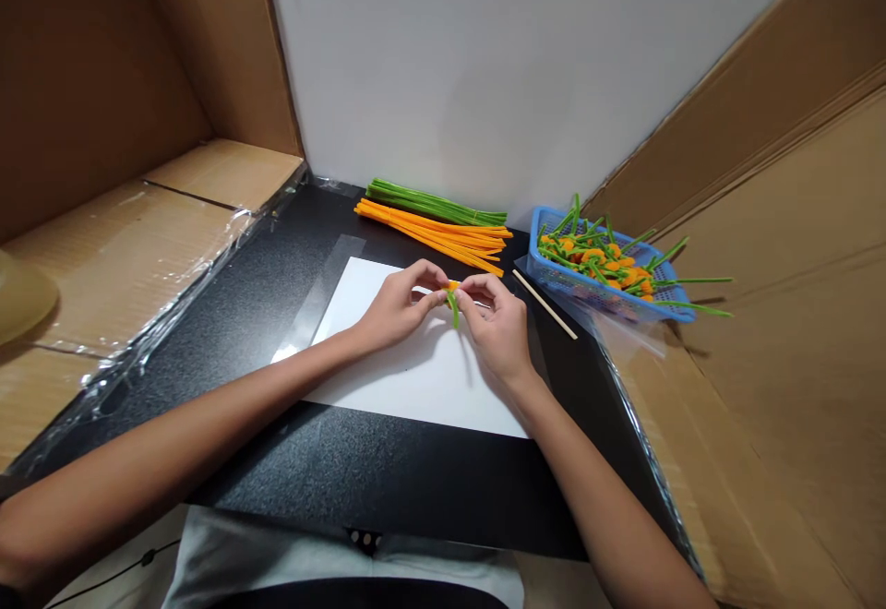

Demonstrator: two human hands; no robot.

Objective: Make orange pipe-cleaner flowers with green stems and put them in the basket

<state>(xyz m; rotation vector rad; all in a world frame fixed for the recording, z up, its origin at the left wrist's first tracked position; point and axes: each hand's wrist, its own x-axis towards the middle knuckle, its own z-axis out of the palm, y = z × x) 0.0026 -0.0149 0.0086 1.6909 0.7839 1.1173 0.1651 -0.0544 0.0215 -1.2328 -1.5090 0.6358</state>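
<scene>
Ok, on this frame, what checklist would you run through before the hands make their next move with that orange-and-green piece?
1. Grip: left hand and right hand both pinch the orange-and-green piece at the fingertips: ok.
2. Piece held over the white sheet: ok.
3. Green bundle and orange bundle lie behind the sheet, untouched: ok.
4. Blue basket sits on the right with made pieces in it: ok.
5. Wooden stick lies apart from the right hand: ok.
6. How firmly orange joins green: cannot tell, the fingers hide it.
</scene>
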